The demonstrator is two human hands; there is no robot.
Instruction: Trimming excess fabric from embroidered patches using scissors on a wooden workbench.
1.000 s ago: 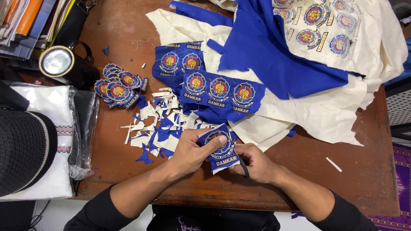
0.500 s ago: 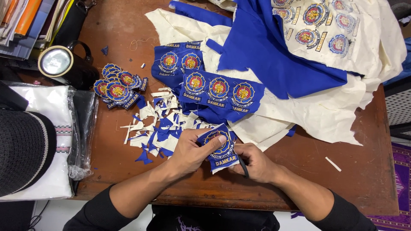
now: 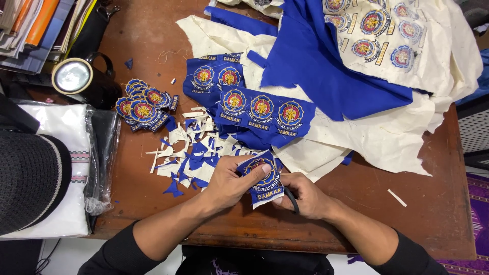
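I am seeing almost no change from half a second ago: both hands are staying at the near edge of the brown wooden table (image 3: 153, 51), and the badge between them has barely moved. My left hand (image 3: 230, 182) is pinching the small blue embroidered cloth badge with a round emblem (image 3: 263, 179), thumb pressing on its face and fingers curling underneath. My right hand (image 3: 300, 196) is closing around the black handles of a pair of scissors (image 3: 292, 198), right against the badge's lower right edge; I cannot tell how the blades are standing, since the hand and cloth are hiding them.

Just beyond the left hand, a heap of white and blue cloth trimmings (image 3: 196, 150) is lying on the table. Farther left, a stack of finished round badges (image 3: 142, 109) is sitting beside it. Behind the heap, a blue strip of uncut badges (image 3: 262, 112) is overlapping the cream backing fabric (image 3: 377, 137).
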